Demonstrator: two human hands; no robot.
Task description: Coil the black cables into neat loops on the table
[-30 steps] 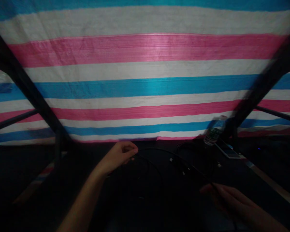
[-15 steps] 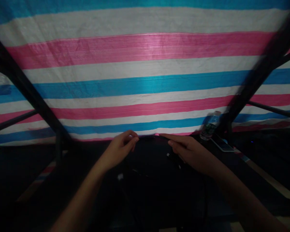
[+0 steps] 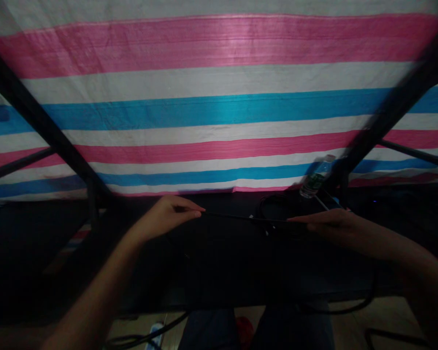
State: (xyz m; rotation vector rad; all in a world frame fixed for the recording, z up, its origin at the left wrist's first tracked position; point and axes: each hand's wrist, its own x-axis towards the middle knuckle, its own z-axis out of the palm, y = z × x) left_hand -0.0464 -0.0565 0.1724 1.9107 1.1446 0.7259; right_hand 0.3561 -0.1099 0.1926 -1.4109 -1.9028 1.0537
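Observation:
A thin black cable [image 3: 237,217] runs nearly straight between my two hands, above a dark surface [image 3: 219,272]. Thumb and fingertips of my left hand [image 3: 171,216] pinch its left end of the stretch. On the other side, my right hand [image 3: 345,228] has its fingers closed on the same cable, index finger lying along it. Behind the stretched part lies a coil of black cable [image 3: 273,201] with small pale connector ends [image 3: 267,232]. More cable [image 3: 361,304] hangs in a loop below my right hand.
A clear plastic bottle [image 3: 316,180] leans by the right-hand dark metal post [image 3: 372,121], with a phone [image 3: 323,201] partly hidden near it. Another post [image 3: 58,150] slants on the left. Striped sheeting [image 3: 219,112] closes off the back. Black cable [image 3: 131,340] loops at the bottom left.
My hands have moved apart, the right one farther to the right. The cable between them went from a short arc to a longer, straight stretch. The view has tilted down, showing my legs.

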